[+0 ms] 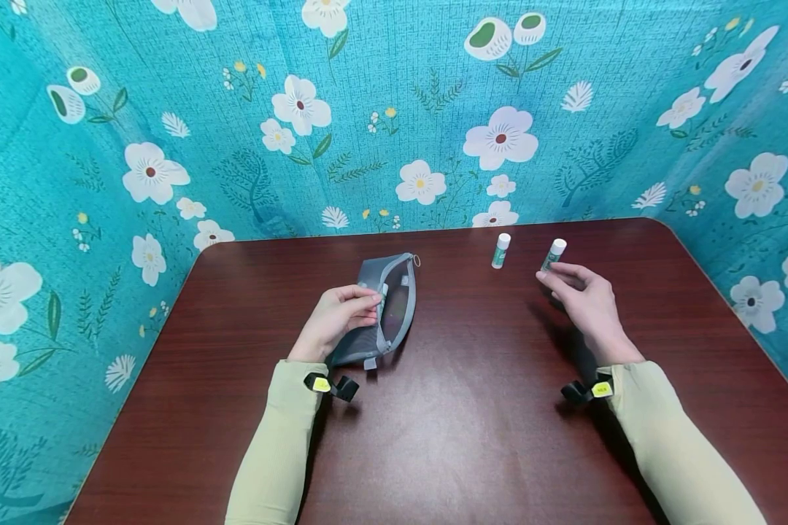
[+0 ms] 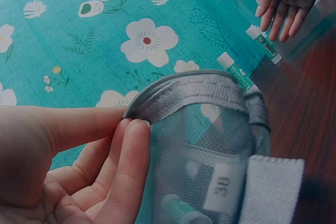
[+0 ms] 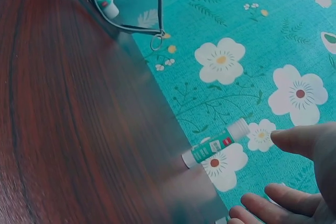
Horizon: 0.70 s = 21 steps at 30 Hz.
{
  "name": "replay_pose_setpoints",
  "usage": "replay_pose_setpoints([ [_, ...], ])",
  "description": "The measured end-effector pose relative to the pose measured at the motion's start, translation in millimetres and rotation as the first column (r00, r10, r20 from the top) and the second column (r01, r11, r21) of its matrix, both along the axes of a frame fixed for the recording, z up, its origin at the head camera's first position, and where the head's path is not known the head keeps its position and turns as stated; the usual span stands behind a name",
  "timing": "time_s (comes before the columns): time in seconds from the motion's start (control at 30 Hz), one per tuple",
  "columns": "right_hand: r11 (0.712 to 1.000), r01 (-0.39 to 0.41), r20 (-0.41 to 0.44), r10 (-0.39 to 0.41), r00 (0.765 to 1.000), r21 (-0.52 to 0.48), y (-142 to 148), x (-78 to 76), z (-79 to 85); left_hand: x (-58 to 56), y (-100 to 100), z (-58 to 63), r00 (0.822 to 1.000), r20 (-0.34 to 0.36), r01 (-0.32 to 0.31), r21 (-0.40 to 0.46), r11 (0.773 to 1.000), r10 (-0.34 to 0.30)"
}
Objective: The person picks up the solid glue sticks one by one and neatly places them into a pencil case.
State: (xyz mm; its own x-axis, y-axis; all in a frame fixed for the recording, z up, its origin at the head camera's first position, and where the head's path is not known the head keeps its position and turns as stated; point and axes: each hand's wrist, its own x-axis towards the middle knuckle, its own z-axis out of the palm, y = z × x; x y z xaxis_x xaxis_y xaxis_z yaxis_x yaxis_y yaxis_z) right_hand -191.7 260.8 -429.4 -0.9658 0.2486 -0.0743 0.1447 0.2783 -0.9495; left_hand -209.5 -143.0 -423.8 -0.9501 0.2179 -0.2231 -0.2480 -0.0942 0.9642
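Note:
My left hand (image 1: 341, 313) pinches the zippered rim of a grey mesh pouch (image 1: 361, 346) between thumb and fingers. The pouch mouth gapes to the right, and a glue stick (image 2: 184, 211) shows through the mesh low inside it. On the right, my right hand (image 1: 584, 299) hovers at a white-capped green glue stick (image 1: 554, 254), thumb and fingers spread apart around its near end. A second such glue stick (image 1: 501, 250) stands upright to the left of that one. In the right wrist view, the thumb and fingers (image 3: 283, 200) are parted, and the nearer stick is mostly hidden.
Both hands work over a dark red-brown wooden table (image 1: 460, 430). A turquoise floral cloth (image 1: 381, 109) hangs behind the table and along its sides. The pouch's zipper ring (image 1: 416, 261) is at its far end, and a fabric tab (image 1: 371, 363) sticks out at the near end.

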Motion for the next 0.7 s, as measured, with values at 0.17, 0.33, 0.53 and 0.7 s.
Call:
replay_pose_setpoints([
  [0.17,1.0,0.013,0.014,-0.013,1.0,0.004,6,1.4,1.4,0.0,0,0.1,1.0,-0.001,0.005,-0.001,1.0,-0.005],
  [0.33,0.999,0.043,0.008,-0.043,0.999,0.008,11,0.9,1.4,0.0,0,0.3,1.0,0.005,0.006,0.004,1.0,-0.006],
  [0.53,0.998,0.063,0.011,-0.064,0.998,0.009,18,-0.1,1.6,-0.4,0,0.0,1.0,0.007,0.003,0.009,1.0,-0.003],
  [0.7,0.997,0.073,0.025,-0.074,0.997,0.015,22,-2.2,2.7,-0.5,0,0.3,1.0,0.005,0.002,0.006,1.0,-0.002],
])
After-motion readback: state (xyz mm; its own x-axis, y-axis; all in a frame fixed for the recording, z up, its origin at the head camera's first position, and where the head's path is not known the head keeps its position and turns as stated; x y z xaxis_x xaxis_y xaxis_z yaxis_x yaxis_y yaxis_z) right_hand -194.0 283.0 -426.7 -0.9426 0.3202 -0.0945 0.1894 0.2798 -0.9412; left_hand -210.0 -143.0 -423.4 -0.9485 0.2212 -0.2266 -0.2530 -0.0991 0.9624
